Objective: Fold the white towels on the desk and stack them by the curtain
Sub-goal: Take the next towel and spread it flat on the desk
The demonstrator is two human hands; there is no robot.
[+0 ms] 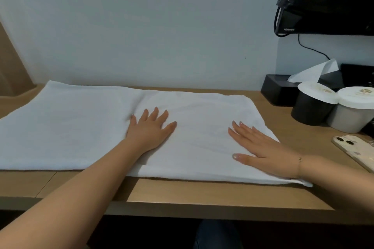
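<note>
A white towel [81,127] lies spread across the wooden desk [202,194], its right part folded over into a double layer. My left hand [150,130] rests flat on the towel near the inner edge of that folded layer, fingers spread. My right hand [263,150] lies flat on the right side of the folded part, fingers straight and pointing left. Both palms press on the cloth and neither grips it. A beige curtain [12,70] hangs at the far left behind the desk's end.
At the right stand a black cup [311,109] and a grey cup [352,115], both with white lids, in front of a black tissue box [277,91]. A phone [356,151] lies near the right edge. A wall-mounted TV [323,16] under a black bag hangs above.
</note>
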